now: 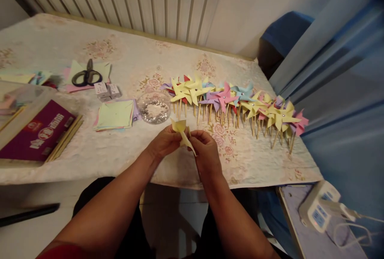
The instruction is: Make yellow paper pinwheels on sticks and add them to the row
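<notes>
Both hands meet over the table's front edge around a yellow paper pinwheel (181,128). My left hand (168,140) is closed on its left side, fingers pinching the paper. My right hand (205,149) is closed at its right side, on a thin wooden stick (198,170) that runs down below the palm. Just beyond my left hand lies a round clear dish (154,108) of small shiny pins. A long cluster of finished pinwheels (224,97) in yellow, pink, purple, blue and red stands on sticks to the right of the dish.
Left of the dish lie stacked paper squares (115,114), two small white boxes (102,89) and black scissors (87,76) on paper. A purple box (37,135) with sticks is at far left. A power strip (320,207) sits at lower right, beside a blue curtain (348,91).
</notes>
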Motion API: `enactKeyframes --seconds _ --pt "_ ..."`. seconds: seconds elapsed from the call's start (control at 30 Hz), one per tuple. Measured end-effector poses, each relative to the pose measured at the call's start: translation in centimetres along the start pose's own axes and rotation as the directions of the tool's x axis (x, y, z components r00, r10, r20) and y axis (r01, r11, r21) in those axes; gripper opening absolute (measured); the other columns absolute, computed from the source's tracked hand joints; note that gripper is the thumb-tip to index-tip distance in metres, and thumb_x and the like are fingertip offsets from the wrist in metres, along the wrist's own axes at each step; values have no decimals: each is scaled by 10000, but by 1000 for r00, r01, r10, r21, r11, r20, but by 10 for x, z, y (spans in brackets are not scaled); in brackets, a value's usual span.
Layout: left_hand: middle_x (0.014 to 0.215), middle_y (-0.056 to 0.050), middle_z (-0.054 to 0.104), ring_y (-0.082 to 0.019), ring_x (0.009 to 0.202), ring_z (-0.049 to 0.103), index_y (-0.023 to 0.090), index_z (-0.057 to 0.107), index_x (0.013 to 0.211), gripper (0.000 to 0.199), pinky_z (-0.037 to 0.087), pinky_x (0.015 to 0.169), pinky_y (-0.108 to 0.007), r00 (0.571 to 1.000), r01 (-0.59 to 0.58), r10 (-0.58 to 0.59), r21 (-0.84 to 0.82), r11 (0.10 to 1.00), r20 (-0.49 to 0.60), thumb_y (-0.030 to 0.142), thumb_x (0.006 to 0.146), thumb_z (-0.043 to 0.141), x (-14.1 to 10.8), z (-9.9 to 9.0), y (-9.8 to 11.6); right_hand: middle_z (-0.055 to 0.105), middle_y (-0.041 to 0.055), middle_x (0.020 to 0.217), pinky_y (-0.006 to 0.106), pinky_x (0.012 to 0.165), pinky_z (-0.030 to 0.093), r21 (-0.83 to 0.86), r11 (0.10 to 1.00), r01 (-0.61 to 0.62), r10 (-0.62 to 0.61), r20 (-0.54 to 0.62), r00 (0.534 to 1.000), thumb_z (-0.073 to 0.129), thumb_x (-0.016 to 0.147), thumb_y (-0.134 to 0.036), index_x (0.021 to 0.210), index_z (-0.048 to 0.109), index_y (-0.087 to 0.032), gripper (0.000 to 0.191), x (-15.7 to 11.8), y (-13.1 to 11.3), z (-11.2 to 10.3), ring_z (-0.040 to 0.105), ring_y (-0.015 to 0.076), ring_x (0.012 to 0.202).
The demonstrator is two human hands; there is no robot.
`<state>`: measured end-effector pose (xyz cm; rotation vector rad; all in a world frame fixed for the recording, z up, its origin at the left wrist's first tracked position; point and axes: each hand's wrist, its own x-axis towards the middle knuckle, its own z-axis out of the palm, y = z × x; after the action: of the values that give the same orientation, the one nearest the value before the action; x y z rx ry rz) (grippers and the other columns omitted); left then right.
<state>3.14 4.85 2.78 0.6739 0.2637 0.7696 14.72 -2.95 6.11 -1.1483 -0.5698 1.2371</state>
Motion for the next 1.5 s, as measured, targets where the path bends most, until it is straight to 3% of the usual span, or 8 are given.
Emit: enactKeyframes --seconds 0.13,0.5,0.73,1.2,1.5 --pt "655 -2 604 -110 620 593 128 614 669 302 488 590 -205 998 -12 12 -12 1000 -55 214 613 898 3 1 -5 648 -26 715 236 549 365 -30 1000 4 -5 -16 1000 784 688 -306 775 703 -198 161 0 -2 -3 499 91 581" --pt "682 -6 615 -125 604 608 139 630 702 298 524 560 -224 998 41 -42 -30 999 -56 243 620 897 11 -8 -18 622 -36 701 246 592 415 -93 993 69 -73 -37 997 773 706 -315 767 686 -214 147 3 8 -9 512 105 617" --pt "669 5 584 -118 605 591 146 606 658 257 509 540 -211 999 -6 4 -42 999 -51 172 639 861 8 -5 -14 630 -32 707 256 612 435 -113 987 111 -116 -34 993 760 733 -336 804 694 -218 153 -1 8 -3 530 115 634" --pt "688 -3 596 -115 607 579 140 626 684 281 504 551 -227 1000 -28 28 -45 999 -7 249 647 883 2 -5 -6 656 -27 752 254 608 427 -126 983 134 -140 -40 989 777 739 -339 813 693 -222 162 -7 9 10 525 111 620" --pt "660 -9 602 -125 592 574 145 615 688 308 508 552 -248 999 -27 27 -22 999 -17 285 640 886 2 -8 -6 643 -31 724 245 582 411 -127 987 103 -109 -41 993 783 719 -335 790 679 -222 169 -5 14 7 509 111 606"
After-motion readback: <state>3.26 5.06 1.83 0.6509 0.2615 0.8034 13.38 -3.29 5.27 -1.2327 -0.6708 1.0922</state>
